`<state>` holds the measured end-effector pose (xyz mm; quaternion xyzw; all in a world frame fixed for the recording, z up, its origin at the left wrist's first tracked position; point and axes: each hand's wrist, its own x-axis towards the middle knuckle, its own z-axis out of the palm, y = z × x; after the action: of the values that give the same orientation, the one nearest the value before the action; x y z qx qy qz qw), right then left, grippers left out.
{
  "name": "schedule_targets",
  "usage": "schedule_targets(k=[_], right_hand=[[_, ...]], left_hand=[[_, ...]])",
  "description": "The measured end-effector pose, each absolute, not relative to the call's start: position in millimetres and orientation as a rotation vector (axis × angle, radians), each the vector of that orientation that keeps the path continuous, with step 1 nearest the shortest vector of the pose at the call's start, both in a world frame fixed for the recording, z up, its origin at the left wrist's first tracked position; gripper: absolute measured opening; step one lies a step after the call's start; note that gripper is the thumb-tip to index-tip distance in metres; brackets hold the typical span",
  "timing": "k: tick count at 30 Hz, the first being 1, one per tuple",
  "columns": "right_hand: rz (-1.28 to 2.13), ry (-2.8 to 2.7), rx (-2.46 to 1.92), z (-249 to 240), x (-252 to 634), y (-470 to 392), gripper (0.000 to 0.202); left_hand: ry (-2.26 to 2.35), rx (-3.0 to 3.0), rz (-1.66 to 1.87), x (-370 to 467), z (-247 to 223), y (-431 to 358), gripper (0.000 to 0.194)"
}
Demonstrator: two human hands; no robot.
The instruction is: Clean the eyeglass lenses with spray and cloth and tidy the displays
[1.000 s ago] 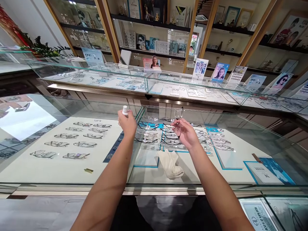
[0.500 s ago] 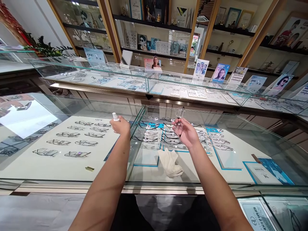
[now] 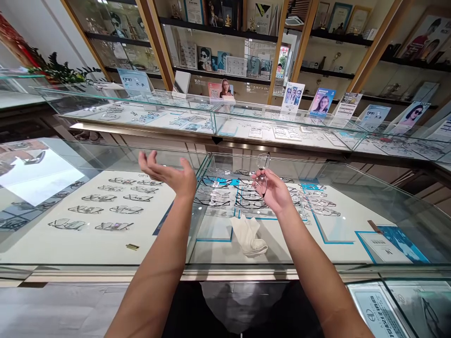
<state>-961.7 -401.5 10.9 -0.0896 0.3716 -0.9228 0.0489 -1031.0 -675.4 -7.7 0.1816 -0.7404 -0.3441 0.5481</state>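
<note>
The tabletop (image 3: 317, 188) is a flat, clear glass pane over a display case; reflections blur parts of it. One pair of glasses (image 3: 261, 174), with thin dark frame and transparent rounded lenses, is held upright above the glass, near its middle. The right hand (image 3: 276, 193) has its grip closed on the glasses, fingers pinching the frame, forearm extended forward. The left hand (image 3: 169, 174) is palm-up, fingers spread and slightly curled, grip released and holding nothing, raised above the tabletop. One soft, crumpled white cloth (image 3: 249, 236) lies on the glass below the right hand. The rows of frames (image 3: 112, 209) under the glass number perhaps ten at left.
</note>
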Motion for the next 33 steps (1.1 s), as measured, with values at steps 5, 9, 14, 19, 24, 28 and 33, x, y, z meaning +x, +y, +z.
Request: schedule_targets(k=[5,9,14,19,24,28,33], right_hand=[[-2.876,1.107,-0.273,16,-964,-391,0.012],[-2.905,1.127,-0.263,18,-966,-385,0.010],[-2.900,1.106,-0.264,17,-967,-384,0.011],[-2.890,1.096,-0.259,17,-967,-385,0.010],[-2.896,1.127,-0.253,17,-968,-383,0.012],[-2.920,1.126,-0.247,18,-969,-379,0.011],[-2.920,1.118,-0.233,19,-969,-378,0.013]], left_hand=[[-2.216,-0.473,-1.025,-974,32,-618,0.019],[-2.873,-1.255,-0.957,-939,35,-592,0.016],[-3.298,-1.747,-0.515,-918,15,-582,0.054],[-3.314,-1.676,-0.340,-915,2,-569,0.033],[-3.079,-1.841,-0.711,-921,17,-573,0.012],[-2.848,-1.819,-1.293,-934,33,-587,0.019],[-2.654,-1.063,-1.880,-951,29,-598,0.028]])
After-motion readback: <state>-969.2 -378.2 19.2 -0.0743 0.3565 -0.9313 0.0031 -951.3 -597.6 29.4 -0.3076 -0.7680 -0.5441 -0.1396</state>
